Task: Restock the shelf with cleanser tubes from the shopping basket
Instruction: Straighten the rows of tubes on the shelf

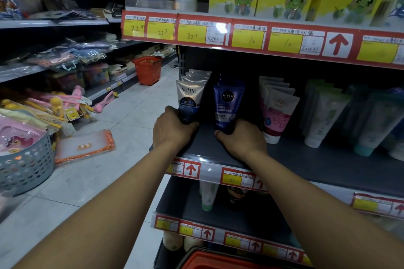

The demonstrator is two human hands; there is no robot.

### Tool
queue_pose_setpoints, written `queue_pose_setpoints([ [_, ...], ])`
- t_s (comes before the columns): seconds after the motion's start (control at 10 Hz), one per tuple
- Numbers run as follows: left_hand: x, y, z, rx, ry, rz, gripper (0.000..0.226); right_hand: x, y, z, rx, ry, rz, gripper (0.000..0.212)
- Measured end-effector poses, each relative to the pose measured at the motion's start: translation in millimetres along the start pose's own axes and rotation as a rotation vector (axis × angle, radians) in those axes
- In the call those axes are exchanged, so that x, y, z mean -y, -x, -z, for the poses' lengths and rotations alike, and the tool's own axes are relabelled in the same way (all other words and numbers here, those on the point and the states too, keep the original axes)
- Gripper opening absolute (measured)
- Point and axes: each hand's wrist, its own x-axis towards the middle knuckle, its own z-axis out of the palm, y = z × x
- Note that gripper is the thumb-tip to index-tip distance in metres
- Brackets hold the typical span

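Toppling is the main risk here, since both tubes stand cap-down on the dark shelf (306, 159), each at the front of a row that leans back. On the left, the left hand (172, 128) curls round the base of the grey-and-blue Softto tube (189, 100); letting go before the cap sits flat could tip it against the tubes behind or off the open left end of the shelf. To the right, the right hand (241, 137) wraps the bottom of the blue Nivea Men tube (228, 104), thumb pointing inward; a sideways nudge could knock the pink-and-white Softto tube (278, 115) just beside it. Both forearms reach forward and slightly inward, wrists over the shelf's front lip. The red shopping basket (218, 262) sits low in front, only its rim showing.
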Motion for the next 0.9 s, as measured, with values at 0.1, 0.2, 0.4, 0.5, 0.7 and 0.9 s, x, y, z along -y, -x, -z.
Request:
queue_pose_setpoints([
  [0.1, -0.1, 1.0, 0.7, 0.004, 0.002, 0.003, 0.069, 0.4, 0.0, 0.1, -0.002, 0.002, -0.001, 0.058],
  [0.2, -0.3, 1.0, 0.1, 0.009, 0.000, 0.008, 0.071, 1.0, 0.5, 0.2, 0.004, 0.003, -0.008, 0.059],
  [0.4, -2.8, 5.0, 2.2, -0.006, 0.031, -0.013, 0.093, 3.2, 3.9, 5.4, 0.032, -0.039, -0.024, 0.061],
  [0.5, -5.2, 11.9, 5.3, -0.063, 0.111, -0.046, 0.077, 6.0, 8.7, 9.2, -0.002, -0.066, -0.042, 0.059],
  [0.7, -8.2, 26.0, 7.4, -0.166, 0.080, -0.169, 0.024, 12.1, 29.5, 25.7, -0.089, 0.001, -0.004, 0.026],
  [0.9, -16.8, 57.6, -2.3, -0.069, 0.054, -0.300, 0.010, -4.2, 47.7, 42.3, -0.056, 0.098, 0.093, 0.017],
])
